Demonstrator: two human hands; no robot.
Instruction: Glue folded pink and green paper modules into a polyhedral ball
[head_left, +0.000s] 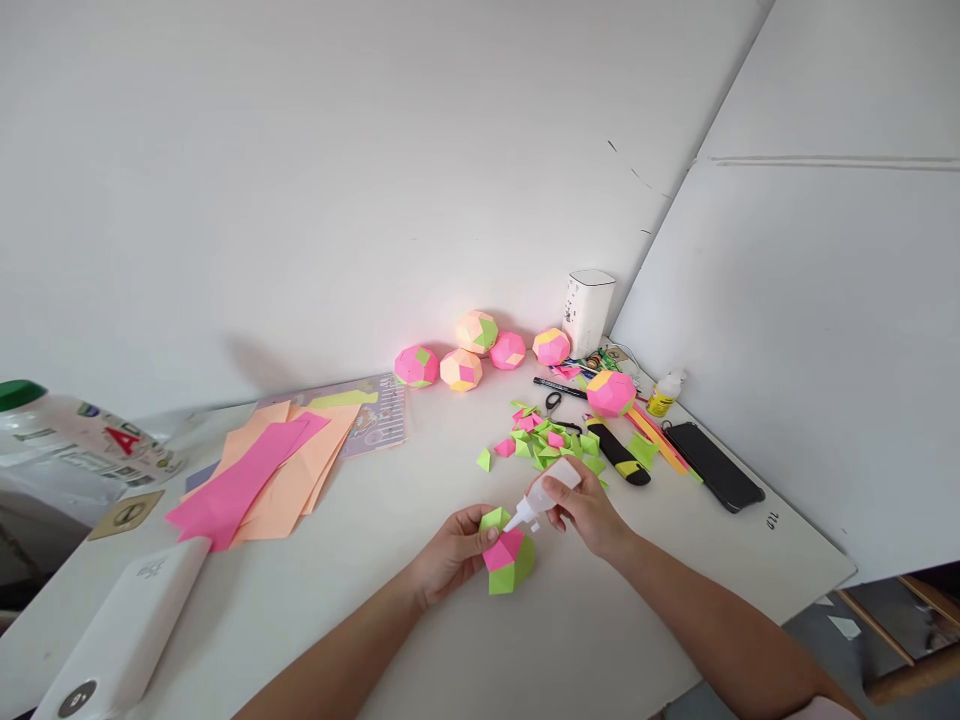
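Note:
Pinched in my left hand (455, 550) is a partly joined paper shape (504, 552), made of pink and green folded pieces. My right hand (589, 508) grips a white glue bottle (553, 484), tilted down to the left. Its narrow nozzle meets the paper shape near the upper green piece; whether glue comes out is too small to see. Just beyond the bottle lies a loose pile of small green and pink paper pieces (551, 440). A green and black utility knife (619, 455) lies right of that pile.
Several finished paper balls (460, 370) stand along the wall, and one pink ball (610, 393) sits nearer. Scissors (553, 402), a black phone (714, 465) and a yellow-labelled bottle (664, 393) are at right. Paper sheets (289, 475), a white power bank (131, 630) and a large bottle (82, 435) occupy the left.

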